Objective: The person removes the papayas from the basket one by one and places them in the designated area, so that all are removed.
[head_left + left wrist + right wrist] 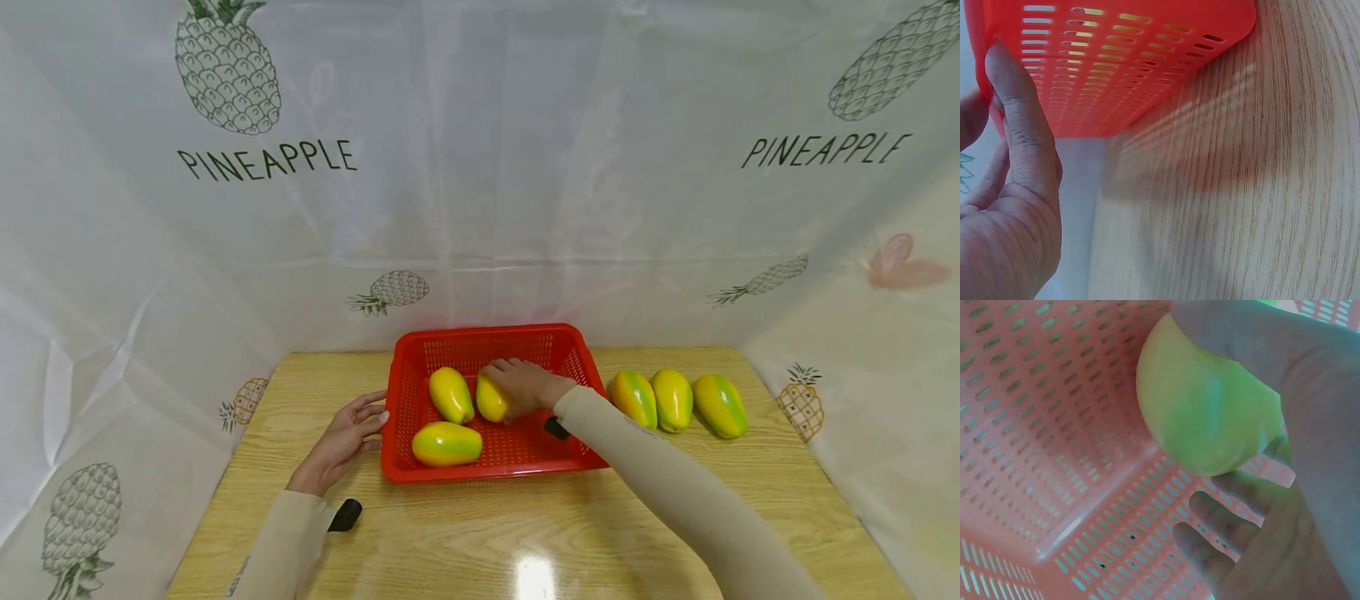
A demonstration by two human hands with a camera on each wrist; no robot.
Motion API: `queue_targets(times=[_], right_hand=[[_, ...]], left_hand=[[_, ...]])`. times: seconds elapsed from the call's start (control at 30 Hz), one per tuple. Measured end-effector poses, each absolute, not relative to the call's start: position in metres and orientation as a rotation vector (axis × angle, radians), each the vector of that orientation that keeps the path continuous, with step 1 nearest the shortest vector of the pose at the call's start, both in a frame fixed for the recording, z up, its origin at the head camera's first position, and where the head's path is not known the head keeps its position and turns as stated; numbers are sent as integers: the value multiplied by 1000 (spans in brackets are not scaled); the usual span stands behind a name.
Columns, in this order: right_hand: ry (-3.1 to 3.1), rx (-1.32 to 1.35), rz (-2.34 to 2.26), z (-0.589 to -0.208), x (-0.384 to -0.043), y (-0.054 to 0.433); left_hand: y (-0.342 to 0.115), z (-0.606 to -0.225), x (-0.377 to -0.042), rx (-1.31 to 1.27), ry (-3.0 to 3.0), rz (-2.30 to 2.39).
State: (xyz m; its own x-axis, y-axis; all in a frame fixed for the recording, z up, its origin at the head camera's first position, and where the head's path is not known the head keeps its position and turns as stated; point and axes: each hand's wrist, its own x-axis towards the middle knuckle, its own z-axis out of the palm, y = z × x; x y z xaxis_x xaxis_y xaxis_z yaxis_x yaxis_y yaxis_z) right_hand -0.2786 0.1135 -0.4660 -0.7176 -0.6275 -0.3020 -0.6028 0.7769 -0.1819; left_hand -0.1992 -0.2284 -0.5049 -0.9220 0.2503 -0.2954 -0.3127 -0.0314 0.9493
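Observation:
A red perforated plastic basket point(498, 473) sits on the wooden table. At its left edge my left hand point(345, 437) pinches the rim, and the left wrist view has the thumb and fingers on either side of that rim. Inside the basket, my right hand point(528, 387) holds a yellow-green mango point(490, 402). In the right wrist view the thumb lies over this mango point(1204, 406) and the fingers reach along its other side, close over the basket floor. Two more mangoes lie inside, one upright in view point(451, 395) and one sideways point(447, 444) near the front wall.
Right of the basket, three mangoes stand in a row on the table point(525, 533): a green-yellow mango point(634, 399), a yellower mango point(672, 400) and a mango with a green stripe point(720, 405). A white pineapple-print sheet point(487, 208) hangs behind and along both sides.

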Motion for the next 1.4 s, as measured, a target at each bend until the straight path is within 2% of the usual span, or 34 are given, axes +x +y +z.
queue_targets(times=[0.3, 0.7, 0.87, 1.13, 1.4], right_hand=[[2703, -974, -263, -435, -267, 134], [2858, -1000, -488, -405, -239, 184], [2904, -1007, -586, -399, -221, 209], [2963, -832, -655, -395, -195, 245], [3015, -781, -676, -400, -174, 275]], left_hand=[[-228, -506, -198, -57, 1852, 2023], [-228, -504, -197, -37, 1853, 2021], [-228, -505, -197, -31, 1838, 2034], [-227, -504, -198, -42, 1838, 2030], [-227, -505, -197, -53, 1835, 2033]])
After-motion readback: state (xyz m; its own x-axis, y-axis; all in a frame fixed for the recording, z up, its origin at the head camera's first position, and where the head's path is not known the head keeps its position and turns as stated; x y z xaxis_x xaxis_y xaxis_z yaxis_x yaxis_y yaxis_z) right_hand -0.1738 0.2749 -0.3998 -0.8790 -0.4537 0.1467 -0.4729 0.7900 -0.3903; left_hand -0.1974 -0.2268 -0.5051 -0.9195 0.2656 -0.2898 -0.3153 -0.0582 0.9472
